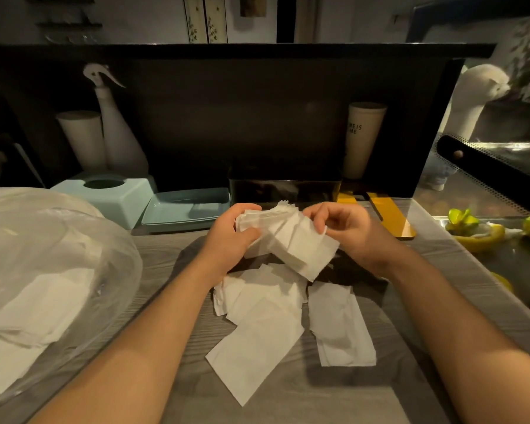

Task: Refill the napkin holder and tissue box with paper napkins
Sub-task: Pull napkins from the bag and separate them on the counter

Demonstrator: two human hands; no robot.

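Head view: clear plastic bag [52, 270] of napkins far left; blue tissue box [110, 197] behind it. Left hand [233, 237] grips a stack of napkins [291, 243] above the table [410, 301]; right hand [346, 231] pinches its top sheet. Loose napkins [263, 325] lie below. Dark napkin holder [285, 185] stands behind the hands.

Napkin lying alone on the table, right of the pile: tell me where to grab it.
Pinch the single napkin at its near short edge, coming from above; it lies flat on the table, apart from the pile, so only an edge can be lifted.
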